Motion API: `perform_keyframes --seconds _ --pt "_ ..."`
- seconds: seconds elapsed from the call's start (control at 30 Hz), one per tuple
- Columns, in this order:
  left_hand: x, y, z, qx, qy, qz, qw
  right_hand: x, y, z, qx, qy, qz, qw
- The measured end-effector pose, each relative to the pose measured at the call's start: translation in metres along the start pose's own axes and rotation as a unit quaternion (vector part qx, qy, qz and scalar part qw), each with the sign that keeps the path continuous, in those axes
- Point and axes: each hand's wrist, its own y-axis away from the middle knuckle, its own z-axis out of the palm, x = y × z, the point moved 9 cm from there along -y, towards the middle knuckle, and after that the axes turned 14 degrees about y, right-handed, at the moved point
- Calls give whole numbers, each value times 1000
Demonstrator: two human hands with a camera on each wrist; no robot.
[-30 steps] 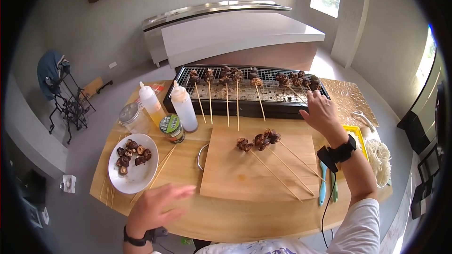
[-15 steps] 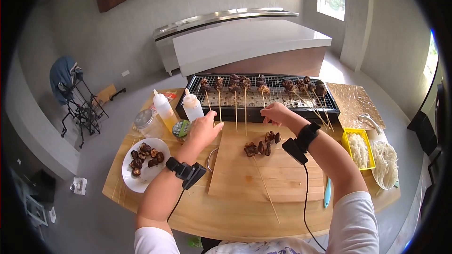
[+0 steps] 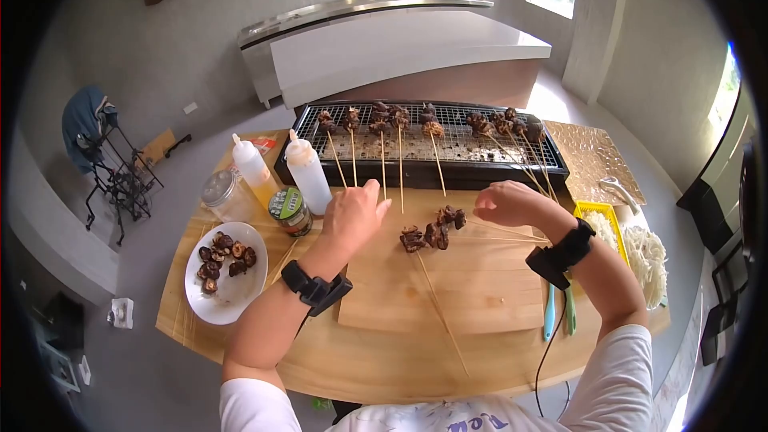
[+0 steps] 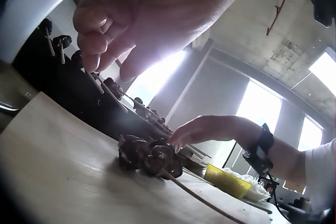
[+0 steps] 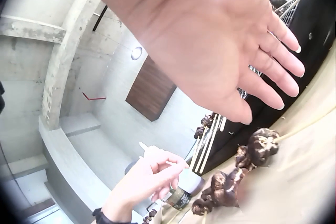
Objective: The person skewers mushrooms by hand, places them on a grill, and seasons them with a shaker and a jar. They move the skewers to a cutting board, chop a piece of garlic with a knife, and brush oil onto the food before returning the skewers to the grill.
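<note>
My left hand (image 3: 356, 214) hovers over the cutting board's (image 3: 376, 296) far left edge, close to the stick ends of the grilled skewers. Its fingers are loosely bent, with nothing seen held in the left wrist view. The right hand (image 3: 516, 204) is above the board's far right side; the right wrist view shows its bare palm (image 5: 226, 45) and extended, slightly spread fingers. Between the hands lie a few dark mushroom skewers (image 3: 412, 240) on the board, one stick pointing toward me, others rightward. More mushroom skewers (image 3: 432, 128) lie across the grill (image 3: 424, 173).
At left stand two squeeze bottles (image 3: 308, 176), jars (image 3: 290, 212) and a white plate (image 3: 200, 292) bearing mushroom pieces. A yellow basket (image 3: 612, 220) and white stringy food (image 3: 644, 264) sit at right. Blue (image 3: 550, 312) and green handles (image 3: 570, 312) lie beside the board.
My left hand went from beside the plate toward the grill's front. The right hand left the grill's right end, moved to the middle skewer's end, then back rightward. Some board skewers' sticks now point rightward.
</note>
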Motion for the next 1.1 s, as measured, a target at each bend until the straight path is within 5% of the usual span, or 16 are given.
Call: perform_keyframes --seconds 0.1,0.2,0.27,0.37,0.53,0.6,0.73,0.8,0.93,1.0,1.1 --pt "-2 -8 3 13 -17 -2 1000 -1 18 25 -106 26 3 994" --pt "-8 -15 7 16 -19 -10 1000 -9 24 26 -72 29 24 997" --pt "-24 -14 25 -95 113 -125 981 -21 27 32 -89 -1 -2 996" --pt "-35 -7 33 -132 246 -225 933 -35 31 29 -68 4 -14 998" --pt "-49 -14 60 -160 322 -242 901 -43 22 35 -66 -23 -46 996" --pt "-50 -16 64 -169 339 -248 892 -43 25 35 -132 -110 -16 985" --pt "-50 -12 71 -190 398 -268 856 -36 27 48 -158 -226 0 961" --pt "-51 -9 74 -198 423 -275 841 -29 33 50 -157 -304 70 937" --pt "-53 -7 75 -196 450 -277 826 -36 37 44 -150 -306 48 939" --pt "-53 -5 74 -193 465 -282 817 -29 41 16 -181 -136 109 968" --pt "-51 -2 75 -196 498 -288 794 -7 19 -2 -172 -146 135 965"
